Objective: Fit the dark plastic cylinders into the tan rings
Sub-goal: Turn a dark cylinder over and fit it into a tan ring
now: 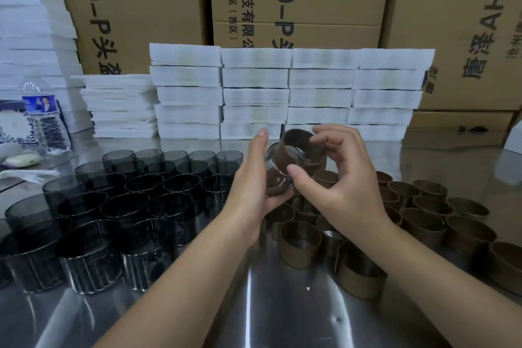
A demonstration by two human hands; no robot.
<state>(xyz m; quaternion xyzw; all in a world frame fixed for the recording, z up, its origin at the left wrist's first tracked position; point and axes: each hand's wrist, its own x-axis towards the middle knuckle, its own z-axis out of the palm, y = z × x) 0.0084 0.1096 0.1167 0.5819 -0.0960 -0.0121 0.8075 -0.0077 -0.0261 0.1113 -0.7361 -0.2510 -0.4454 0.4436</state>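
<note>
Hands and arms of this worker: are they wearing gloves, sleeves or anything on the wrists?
No. The left hand and the right hand are bare: no gloves, no rings, nothing on the wrists. The left forearm and the right forearm are bare too, with no sleeve in view down to the picture's lower edge. The fingernails that show look short and unpainted.

A packing workshop: stacked cartons, foam-sheet piles, steel bench.
</note>
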